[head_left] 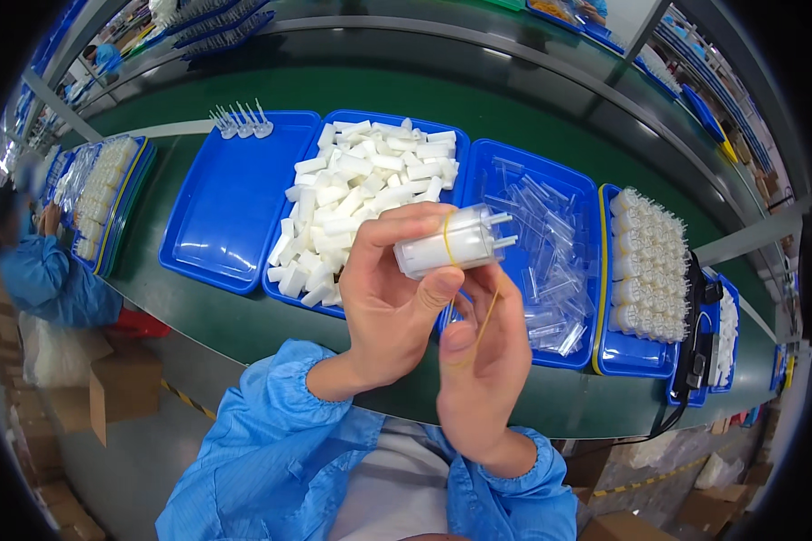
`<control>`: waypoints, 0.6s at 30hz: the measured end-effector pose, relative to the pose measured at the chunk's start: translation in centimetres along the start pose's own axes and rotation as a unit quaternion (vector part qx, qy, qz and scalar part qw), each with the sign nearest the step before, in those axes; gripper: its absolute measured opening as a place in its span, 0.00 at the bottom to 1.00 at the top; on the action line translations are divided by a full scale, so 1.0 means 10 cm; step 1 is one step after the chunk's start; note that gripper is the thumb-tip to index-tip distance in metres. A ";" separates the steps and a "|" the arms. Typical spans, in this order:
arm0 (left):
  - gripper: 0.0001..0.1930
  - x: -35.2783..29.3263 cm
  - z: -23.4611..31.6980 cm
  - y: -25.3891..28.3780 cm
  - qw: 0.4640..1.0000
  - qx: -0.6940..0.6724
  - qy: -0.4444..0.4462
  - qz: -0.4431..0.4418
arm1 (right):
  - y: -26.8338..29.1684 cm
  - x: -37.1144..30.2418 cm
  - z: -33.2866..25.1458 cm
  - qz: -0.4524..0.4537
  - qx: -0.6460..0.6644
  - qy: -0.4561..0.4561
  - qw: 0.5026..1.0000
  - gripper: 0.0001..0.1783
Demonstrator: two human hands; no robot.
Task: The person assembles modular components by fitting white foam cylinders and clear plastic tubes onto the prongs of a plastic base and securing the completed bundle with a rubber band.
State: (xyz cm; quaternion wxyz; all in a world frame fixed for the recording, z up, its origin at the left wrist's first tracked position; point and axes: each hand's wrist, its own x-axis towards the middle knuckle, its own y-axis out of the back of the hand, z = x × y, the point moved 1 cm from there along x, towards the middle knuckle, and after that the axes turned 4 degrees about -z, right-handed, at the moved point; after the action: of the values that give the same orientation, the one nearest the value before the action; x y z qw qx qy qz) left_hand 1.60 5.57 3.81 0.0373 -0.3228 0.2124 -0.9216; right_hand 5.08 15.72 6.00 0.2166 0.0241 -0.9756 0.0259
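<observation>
My left hand [381, 302] is closed around a bundle of clear plastic tubes [424, 251] with white cores, tilted so its thin clear stems point right. A yellow rubber band [448, 236] circles the bundle's middle. Just below, my right hand [485, 379] pinches a stretched strand of rubber band between thumb and fingers; whether it joins the band on the bundle is hard to see. Behind my hands, a blue tray [463, 144] heaped with white foam-like blocks [361, 176] stands beside a blue tray [595, 207] of loose clear tubes [550, 234].
At left, a blue tray [221, 216] carries a few stemmed clear pieces [242, 122]. Rows of banded bundles [645, 270] fill a tray at right, near a black cable [690, 343]. A co-worker in a blue smock [50, 284] works at far left. Cartons [126, 383] lie below the green table [198, 329].
</observation>
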 end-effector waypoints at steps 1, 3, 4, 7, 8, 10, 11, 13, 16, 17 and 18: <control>0.22 0.01 -0.03 0.03 1.000 -0.002 0.003 -0.004 | 0.04 0.01 -0.01 -0.019 0.111 -0.101 0.988 0.46; 0.20 0.02 -0.05 0.15 0.991 0.071 0.017 -0.110 | 0.16 0.09 0.08 0.003 0.142 -0.089 0.986 0.37; 0.20 0.00 -0.09 0.23 0.989 0.057 0.044 -0.129 | 0.22 0.13 0.11 -0.014 0.111 -0.110 0.988 0.35; 0.20 0.02 -0.07 0.38 0.964 0.115 0.081 -0.225 | 0.39 0.16 0.18 -0.038 0.063 -0.156 0.985 0.31; 0.19 0.02 -0.02 0.36 0.956 0.113 0.135 -0.234 | 0.42 0.16 0.22 -0.056 0.051 -0.173 0.982 0.29; 0.19 0.06 -0.07 0.40 0.945 0.127 0.134 -0.270 | 0.44 0.17 0.22 -0.056 0.036 -0.192 0.979 0.25; 0.19 0.07 -0.09 0.42 0.933 0.146 0.126 -0.303 | 0.43 0.19 0.24 -0.063 0.023 -0.204 0.977 0.22; 0.19 0.02 -0.13 0.42 0.928 0.144 0.146 -0.312 | 0.48 0.23 0.30 -0.093 -0.003 -0.216 0.972 0.17; 0.18 -0.04 -0.14 0.38 0.929 0.091 0.208 -0.294 | 0.62 0.29 0.35 -0.118 -0.007 -0.241 0.963 0.14; 0.18 -0.06 -0.15 0.37 0.930 0.039 0.251 -0.266 | 0.68 0.31 0.36 -0.113 0.015 -0.256 0.960 0.16; 0.18 -0.06 -0.16 0.37 0.930 0.040 0.252 -0.265 | 0.74 0.32 0.45 -0.086 0.086 -0.286 0.951 0.19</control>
State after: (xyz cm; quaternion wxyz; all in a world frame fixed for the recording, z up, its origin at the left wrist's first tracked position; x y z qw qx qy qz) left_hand 0.82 2.94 0.78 -0.2503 -0.1228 0.0846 -0.9566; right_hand -0.12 22.71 2.98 -0.0728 0.1325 -0.9850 0.0834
